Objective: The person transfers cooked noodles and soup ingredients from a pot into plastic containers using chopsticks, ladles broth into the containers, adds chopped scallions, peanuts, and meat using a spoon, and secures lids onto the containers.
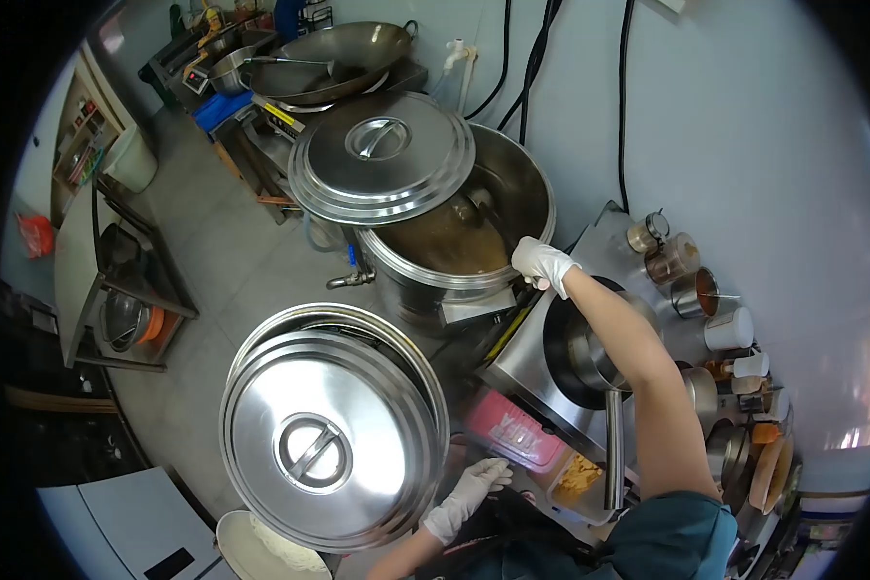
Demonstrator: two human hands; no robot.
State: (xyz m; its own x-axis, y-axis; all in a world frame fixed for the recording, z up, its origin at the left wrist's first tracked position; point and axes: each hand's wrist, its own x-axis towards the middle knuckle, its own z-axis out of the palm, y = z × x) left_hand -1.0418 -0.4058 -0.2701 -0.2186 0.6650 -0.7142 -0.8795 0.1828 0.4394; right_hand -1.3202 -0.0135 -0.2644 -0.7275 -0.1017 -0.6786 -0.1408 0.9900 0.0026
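My right hand (543, 266), in a white glove, is closed around the dark handle of a ladle (493, 220). The ladle reaches down into brown liquid in a large steel stockpot (541, 174), and its bowl is partly hidden in the liquid. A round steel lid (333, 164) with a recessed handle covers part of the stockpot's opening. My left hand (472, 491), also gloved, hangs low in front of my body with its fingers curled together and nothing visible in them. Nearest to it is a pink lidded container (514, 430).
A second large pot (251, 338) with a shiny lid (261, 435) stands at front left. A saucepan (614, 454) sits on the stove to the right, beside a tub of yellow food (578, 478). Seasoning jars (672, 259) line the wall. A wok (358, 48) is at the back.
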